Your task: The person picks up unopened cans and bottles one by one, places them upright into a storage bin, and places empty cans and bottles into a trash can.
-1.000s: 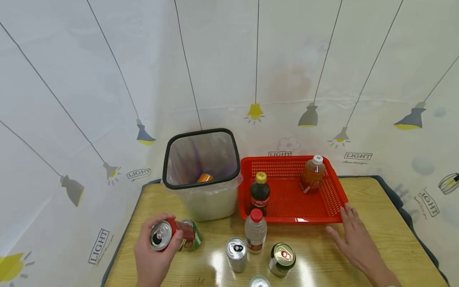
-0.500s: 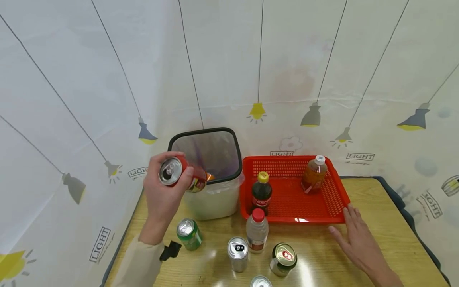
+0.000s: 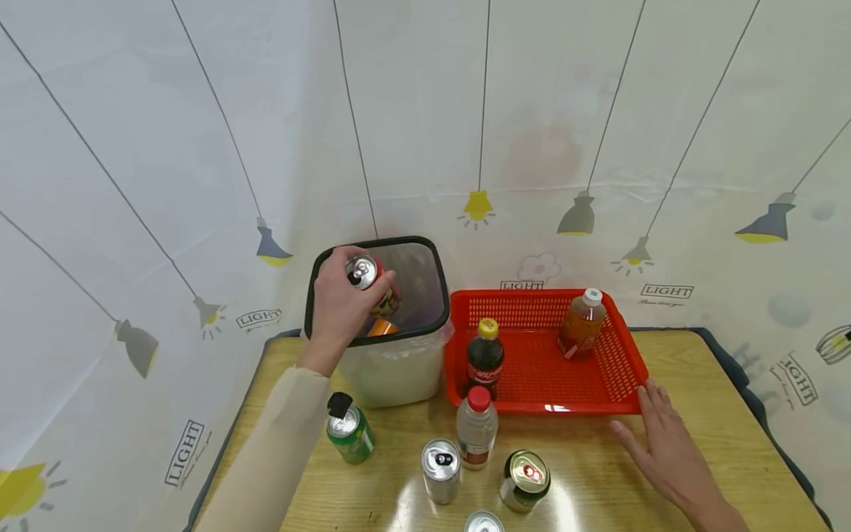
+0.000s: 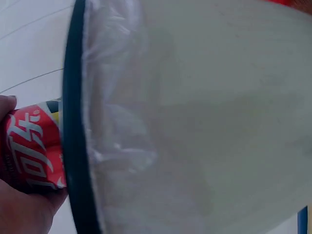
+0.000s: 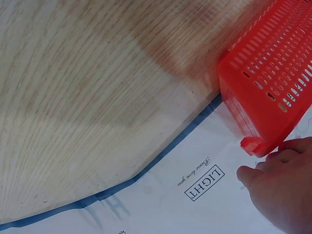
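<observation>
My left hand (image 3: 346, 299) grips a red soda can (image 4: 33, 146) over the mouth of the bin (image 3: 399, 373); in the head view the can's silver top faces up between fingers and thumb. The bin has a black rim and a clear plastic liner, and an orange object (image 3: 382, 327) lies inside. In the left wrist view the rim (image 4: 75, 122) overlaps the can's lower end. My right hand (image 3: 671, 447) rests its straight fingers at the near right corner of the red basket (image 3: 545, 406), which holds a dark cola bottle (image 3: 484, 358) and an amber drink bottle (image 3: 581, 325).
On the wooden table (image 3: 585, 473) stand a green can (image 3: 351, 437), a silver can (image 3: 441, 473), a clear bottle with a red cap (image 3: 476, 432) and a gold-topped can (image 3: 525, 480). Another can (image 3: 484, 522) shows at the bottom edge. A printed sheet (image 3: 565, 133) rises behind.
My left hand has carried the red soda can up and forward from beside the green can to over the bin. The right hand stays at the basket's corner.
</observation>
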Demonstrator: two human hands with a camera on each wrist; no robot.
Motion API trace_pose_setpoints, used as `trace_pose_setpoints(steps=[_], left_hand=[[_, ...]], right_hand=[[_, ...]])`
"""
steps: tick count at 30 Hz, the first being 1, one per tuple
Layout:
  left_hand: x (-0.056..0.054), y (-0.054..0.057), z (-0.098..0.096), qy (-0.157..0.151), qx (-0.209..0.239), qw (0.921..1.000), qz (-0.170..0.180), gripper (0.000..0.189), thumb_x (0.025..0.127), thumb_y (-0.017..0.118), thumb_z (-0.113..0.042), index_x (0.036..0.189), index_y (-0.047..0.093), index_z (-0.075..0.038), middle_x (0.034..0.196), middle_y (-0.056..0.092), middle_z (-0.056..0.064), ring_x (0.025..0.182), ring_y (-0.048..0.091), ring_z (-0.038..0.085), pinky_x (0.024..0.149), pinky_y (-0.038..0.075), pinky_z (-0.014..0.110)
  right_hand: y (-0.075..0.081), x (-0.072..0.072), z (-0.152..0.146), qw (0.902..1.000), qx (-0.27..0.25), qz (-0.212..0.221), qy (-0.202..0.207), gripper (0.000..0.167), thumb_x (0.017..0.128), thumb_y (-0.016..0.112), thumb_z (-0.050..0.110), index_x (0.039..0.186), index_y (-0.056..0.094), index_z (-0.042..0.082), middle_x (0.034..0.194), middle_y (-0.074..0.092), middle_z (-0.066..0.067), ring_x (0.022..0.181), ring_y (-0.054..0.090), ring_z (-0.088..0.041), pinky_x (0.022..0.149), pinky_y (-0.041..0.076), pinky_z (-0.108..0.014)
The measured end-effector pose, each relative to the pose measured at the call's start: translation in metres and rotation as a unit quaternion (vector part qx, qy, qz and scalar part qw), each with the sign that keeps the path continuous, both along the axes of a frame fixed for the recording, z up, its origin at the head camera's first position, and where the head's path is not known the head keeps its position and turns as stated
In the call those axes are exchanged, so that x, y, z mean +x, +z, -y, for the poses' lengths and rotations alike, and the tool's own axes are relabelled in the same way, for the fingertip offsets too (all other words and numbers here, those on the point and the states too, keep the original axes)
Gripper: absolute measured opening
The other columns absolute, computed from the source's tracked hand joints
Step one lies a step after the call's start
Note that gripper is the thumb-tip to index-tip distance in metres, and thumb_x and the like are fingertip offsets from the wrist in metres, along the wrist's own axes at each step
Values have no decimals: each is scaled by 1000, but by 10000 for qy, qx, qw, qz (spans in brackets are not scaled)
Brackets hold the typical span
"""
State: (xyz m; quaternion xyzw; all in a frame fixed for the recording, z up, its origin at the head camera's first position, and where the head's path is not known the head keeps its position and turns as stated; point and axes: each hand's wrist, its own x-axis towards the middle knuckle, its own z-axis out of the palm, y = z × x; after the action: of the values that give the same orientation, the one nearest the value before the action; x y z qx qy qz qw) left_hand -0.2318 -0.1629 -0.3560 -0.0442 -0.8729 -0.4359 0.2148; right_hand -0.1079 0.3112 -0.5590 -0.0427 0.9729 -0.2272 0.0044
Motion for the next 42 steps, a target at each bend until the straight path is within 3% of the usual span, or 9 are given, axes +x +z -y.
trace_pose_setpoints(steps=[6,13,17,22,26,29,31,37,42], left_hand=[[-10,-12,2,-29,-553,9958,732,58,89,80,-40,128,56,-5,118,65,15,105,64,34,88,55,49],[-12,-18,3,19,-979,9849,1429,64,90,79,-42,133,51,-3,118,66,19,104,66,35,85,57,49],[-13,-20,2,56,-1035,9836,1478,64,90,79,-42,133,51,-4,117,65,19,103,66,34,84,57,48],[-13,-22,2,126,-981,9858,1360,61,90,78,-44,130,53,-4,116,64,18,104,65,34,85,57,49],[-13,-24,2,188,-967,9869,1274,60,90,77,-44,129,53,-4,116,63,18,104,64,35,86,56,49],[-13,-26,2,218,-984,9869,1256,60,91,77,-43,129,53,-4,116,63,17,103,64,35,86,56,49],[-13,-27,2,220,-1025,9865,1260,60,91,76,-43,129,53,-3,116,63,17,103,64,35,86,56,49],[-14,-28,1,153,-1157,9856,1223,60,92,77,-40,132,54,-2,120,63,18,107,64,37,90,55,51],[-14,-28,3,124,-1260,9826,1356,62,93,77,-39,137,53,-2,130,60,18,117,60,36,100,52,53]], right_hand=[[4,-1,1,10000,69,38,-20,94,108,43,55,158,8,-15,165,0,-38,153,-2,-54,120,8,-69],[19,3,10,9981,134,-588,98,88,107,50,49,160,15,-12,167,9,-33,156,2,-47,125,2,-58],[45,4,29,9929,-98,-1141,332,82,106,57,42,161,22,-7,169,16,-27,158,8,-40,127,2,-45],[89,-5,71,9771,-230,-1876,980,77,103,63,36,162,29,0,168,26,-19,158,14,-31,125,2,-25],[120,-24,115,9574,-59,-2288,1759,77,103,62,42,159,35,-2,168,28,-17,156,22,-34,127,12,-32],[136,-40,148,9480,124,-2228,2269,80,103,57,51,159,35,-2,168,27,-17,155,25,-36,125,23,-45],[144,-51,166,9477,224,-1997,2479,83,103,53,56,161,33,0,169,25,-15,156,24,-35,123,26,-50],[153,-81,201,9474,435,-1451,2821,86,103,47,62,164,25,6,172,16,-9,158,16,-28,125,21,-50],[155,-92,218,9400,526,-1280,3118,84,103,48,61,164,27,7,172,16,-9,159,13,-27,125,18,-50]])
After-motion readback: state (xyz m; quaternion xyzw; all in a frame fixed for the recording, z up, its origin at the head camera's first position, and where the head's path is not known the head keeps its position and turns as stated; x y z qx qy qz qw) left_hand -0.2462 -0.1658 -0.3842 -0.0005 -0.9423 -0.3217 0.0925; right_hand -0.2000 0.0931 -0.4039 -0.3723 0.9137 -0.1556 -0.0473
